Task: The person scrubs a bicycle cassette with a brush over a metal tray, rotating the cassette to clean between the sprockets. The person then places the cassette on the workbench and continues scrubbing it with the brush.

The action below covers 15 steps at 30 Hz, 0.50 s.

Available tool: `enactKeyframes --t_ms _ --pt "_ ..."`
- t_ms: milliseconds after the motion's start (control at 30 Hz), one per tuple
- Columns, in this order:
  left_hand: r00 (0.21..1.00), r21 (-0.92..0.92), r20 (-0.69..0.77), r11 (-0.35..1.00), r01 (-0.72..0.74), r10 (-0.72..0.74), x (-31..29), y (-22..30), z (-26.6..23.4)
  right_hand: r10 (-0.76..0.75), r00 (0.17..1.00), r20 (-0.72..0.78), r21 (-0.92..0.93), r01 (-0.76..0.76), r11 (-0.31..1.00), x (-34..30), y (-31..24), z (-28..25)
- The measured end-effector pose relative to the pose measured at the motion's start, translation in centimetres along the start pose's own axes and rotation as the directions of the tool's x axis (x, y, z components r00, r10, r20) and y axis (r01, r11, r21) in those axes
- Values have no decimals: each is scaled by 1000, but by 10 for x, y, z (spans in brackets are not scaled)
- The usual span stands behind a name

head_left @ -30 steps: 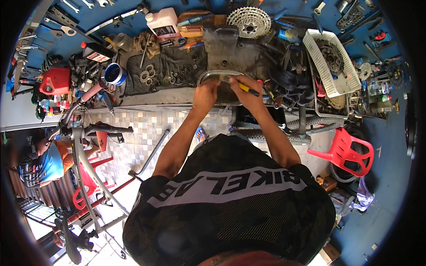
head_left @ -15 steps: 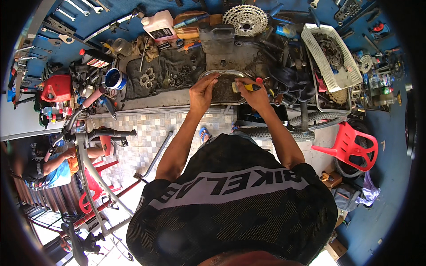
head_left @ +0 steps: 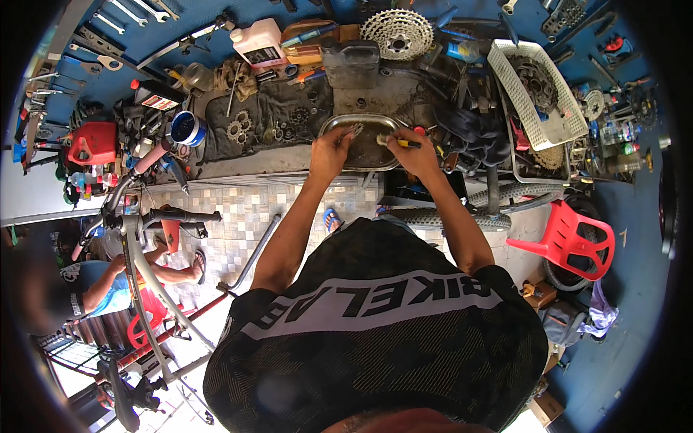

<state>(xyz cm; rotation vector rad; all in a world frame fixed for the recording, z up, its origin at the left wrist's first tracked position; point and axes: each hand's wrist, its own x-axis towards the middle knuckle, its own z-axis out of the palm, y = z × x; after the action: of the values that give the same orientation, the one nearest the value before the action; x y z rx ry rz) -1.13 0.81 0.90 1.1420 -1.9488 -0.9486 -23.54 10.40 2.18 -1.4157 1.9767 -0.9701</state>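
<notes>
Bicycle workshop: cassette [head_left: 396,34], wall wrenches [head_left: 137,10], tyres [head_left: 505,193].

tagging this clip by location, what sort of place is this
Most likely a bicycle repair workshop. A gear cassette and wrenches lie on the cluttered workbench, a bicycle frame stands at the left, and both hands work over a metal tray.

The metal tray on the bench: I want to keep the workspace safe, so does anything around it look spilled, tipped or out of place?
Nothing looks spilled or tipped. The metal tray sits flat on the crowded bench, with the left hand and right hand both working over it. The right holds a small yellow-handled tool.
</notes>
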Motion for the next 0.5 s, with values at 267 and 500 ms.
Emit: enactKeyframes --t_ms 267,500 --pt "996 115 60 991 -72 65 3 5 1 -219 972 -91 395 237 888 -1 -57 13" --pt "998 214 -11 975 -52 55 -2 4 6 -125 991 -47 348 134 928 -3 -54 4"
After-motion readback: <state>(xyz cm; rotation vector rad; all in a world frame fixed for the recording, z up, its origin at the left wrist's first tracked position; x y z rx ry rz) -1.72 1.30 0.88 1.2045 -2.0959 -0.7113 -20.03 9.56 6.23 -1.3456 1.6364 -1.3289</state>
